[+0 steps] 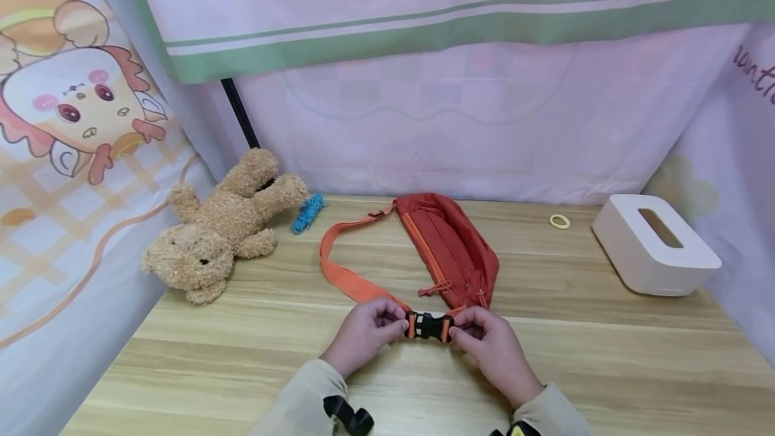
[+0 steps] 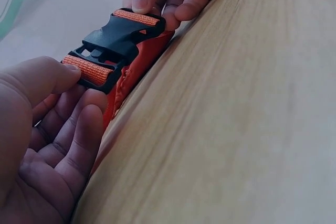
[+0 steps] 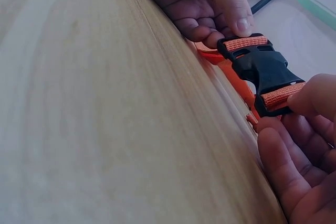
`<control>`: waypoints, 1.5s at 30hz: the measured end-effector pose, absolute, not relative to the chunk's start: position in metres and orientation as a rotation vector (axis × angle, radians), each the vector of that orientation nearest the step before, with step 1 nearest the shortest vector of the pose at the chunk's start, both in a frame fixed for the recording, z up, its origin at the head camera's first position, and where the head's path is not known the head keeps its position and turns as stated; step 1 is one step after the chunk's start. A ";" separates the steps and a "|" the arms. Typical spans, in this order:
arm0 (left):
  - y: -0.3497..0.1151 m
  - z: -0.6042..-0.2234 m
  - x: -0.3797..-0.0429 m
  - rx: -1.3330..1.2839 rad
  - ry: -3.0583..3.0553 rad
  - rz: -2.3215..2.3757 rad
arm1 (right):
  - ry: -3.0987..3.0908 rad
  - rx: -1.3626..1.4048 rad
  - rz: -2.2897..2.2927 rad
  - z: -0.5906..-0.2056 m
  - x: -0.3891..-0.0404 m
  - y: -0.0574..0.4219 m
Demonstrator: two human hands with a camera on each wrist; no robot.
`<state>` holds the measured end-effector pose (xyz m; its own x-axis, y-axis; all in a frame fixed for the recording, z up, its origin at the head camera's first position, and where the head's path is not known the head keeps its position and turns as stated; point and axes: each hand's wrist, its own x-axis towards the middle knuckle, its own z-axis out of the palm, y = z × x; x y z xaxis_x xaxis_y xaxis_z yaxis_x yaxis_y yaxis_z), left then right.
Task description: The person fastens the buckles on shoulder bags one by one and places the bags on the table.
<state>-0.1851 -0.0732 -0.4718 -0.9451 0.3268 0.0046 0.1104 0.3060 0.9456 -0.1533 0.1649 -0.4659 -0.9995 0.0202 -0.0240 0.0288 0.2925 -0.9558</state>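
A black plastic side-release buckle [image 1: 428, 326] on orange webbing lies between my two hands, near the front of the table. My left hand [image 1: 366, 332] pinches its left end between thumb and fingers. The right end is pinched the same way by my right hand [image 1: 493, 348]. In the left wrist view the halves of the buckle [image 2: 113, 38] line up, the prongs of one reaching into the other. Beyond the hands rests a red waist bag [image 1: 454, 247], its orange strap [image 1: 339, 268] looping out to the left.
A brown teddy bear [image 1: 224, 221] lies on the wooden table [image 1: 605, 369] at the left, beside a bundle of blue cord [image 1: 309, 212]. At the right stand a white tissue box [image 1: 660, 247] and, near it, a small cream ring [image 1: 560, 221]. Printed curtains [image 1: 424, 133] enclose the table.
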 end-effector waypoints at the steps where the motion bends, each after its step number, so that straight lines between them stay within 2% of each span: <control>1: -0.073 -0.472 -0.185 0.405 2.379 1.698 | 2.517 0.050 -1.863 -0.467 -0.154 0.165; 45: -0.072 -0.468 -0.183 0.434 2.371 1.678 | 2.471 0.014 -1.904 -0.467 -0.152 0.168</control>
<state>-0.1828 -0.0722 -0.4683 -0.9359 0.3523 0.0027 0.1197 0.3109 0.9429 -0.1522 0.1683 -0.4670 -0.9997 -0.0068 -0.0231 0.0206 0.2551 -0.9667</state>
